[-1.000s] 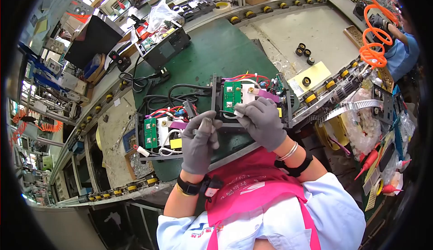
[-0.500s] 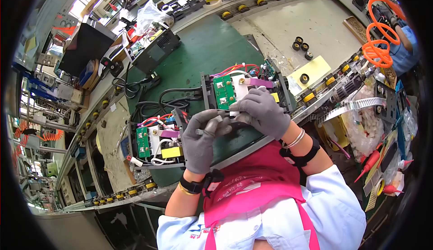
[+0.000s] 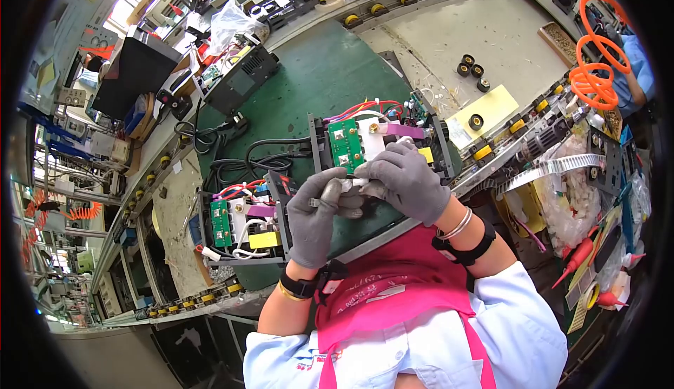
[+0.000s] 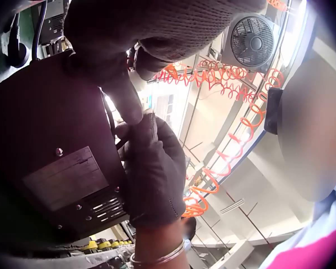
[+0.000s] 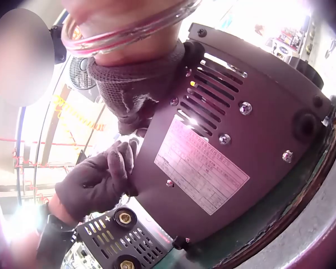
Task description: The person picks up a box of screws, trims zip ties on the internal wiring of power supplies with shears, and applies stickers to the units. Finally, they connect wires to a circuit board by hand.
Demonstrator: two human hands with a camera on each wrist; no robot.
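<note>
Both hands wear grey gloves and meet in front of an open electronic unit with a green circuit board and coloured wires. My left hand pinches a small white piece, like a plug connector, between thumb and forefinger. Close against it, my right hand pinches a white wire end at the unit's front edge. The fingers hide most of both small parts. In the right wrist view, the unit's dark vented panel with its label stands beside the hands.
A second open unit stands left of my left hand, with black cables behind. Another unit sits farther back on the green mat. Rollers line the bench, and a yellow sheet lies to the right.
My left hand has moved right and up to my right hand, and the fingertips have come together at the small white parts. The head view has shifted slightly.
</note>
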